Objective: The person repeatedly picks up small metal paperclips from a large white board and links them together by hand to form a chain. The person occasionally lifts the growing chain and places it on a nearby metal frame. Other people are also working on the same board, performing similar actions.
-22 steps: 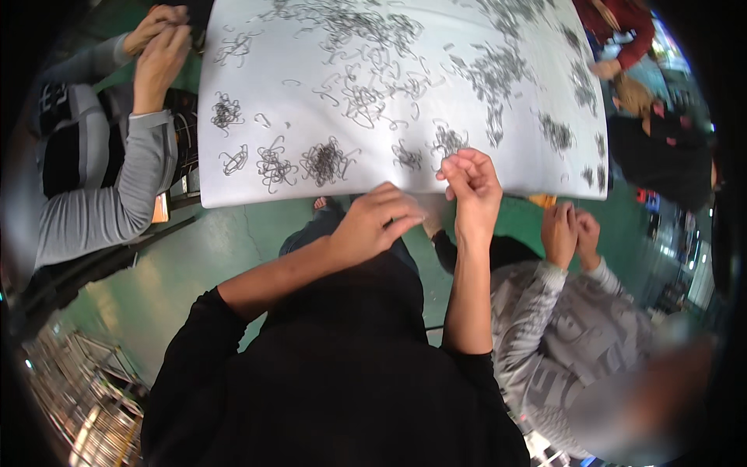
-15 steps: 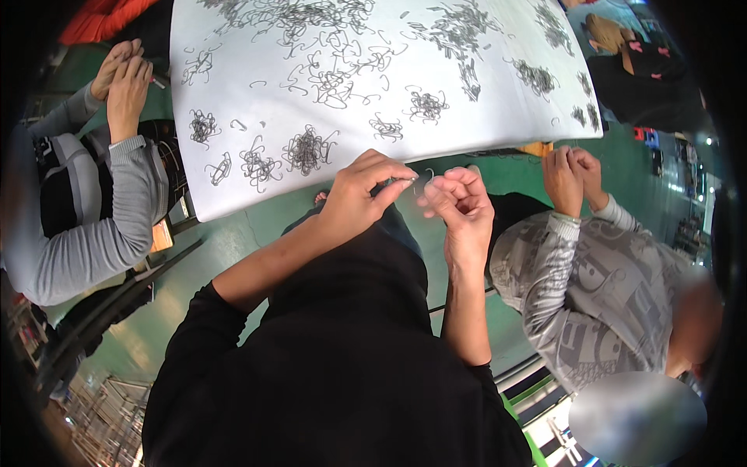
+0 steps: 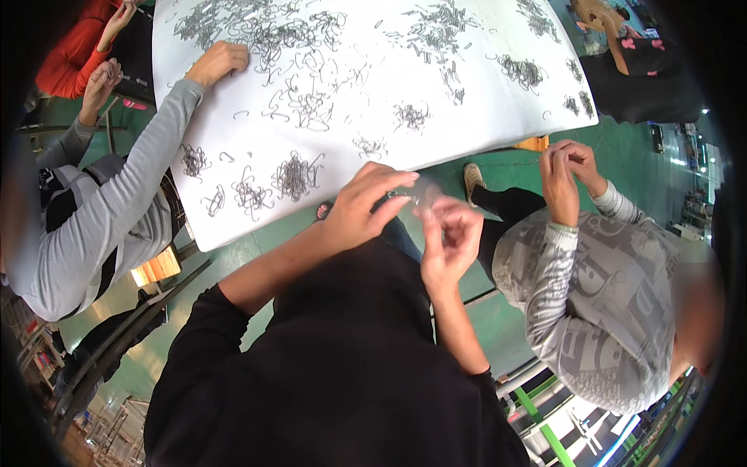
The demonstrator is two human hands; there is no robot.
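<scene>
My left hand [image 3: 366, 208] and my right hand [image 3: 451, 241] meet just below the near edge of a white table [image 3: 467, 140]. Their fingertips pinch a small thin wire piece [image 3: 408, 196] between them; it is blurred and hard to make out. Both hands are over my lap, above my black sleeves and dark top. Heaps of thin dark wire pieces [image 3: 294, 175] lie on the table just beyond my left hand.
A person in a grey sleeve [image 3: 148, 179] at the left reaches onto the table. Another person in a patterned grey top [image 3: 599, 288] sits at the right with hands [image 3: 564, 167] together. More people sit at the far corners. Green floor lies below.
My hands have come down and closer together, from the table edge toward my lap. The view has shifted so the table sits higher and the person at the left now reaches onto it.
</scene>
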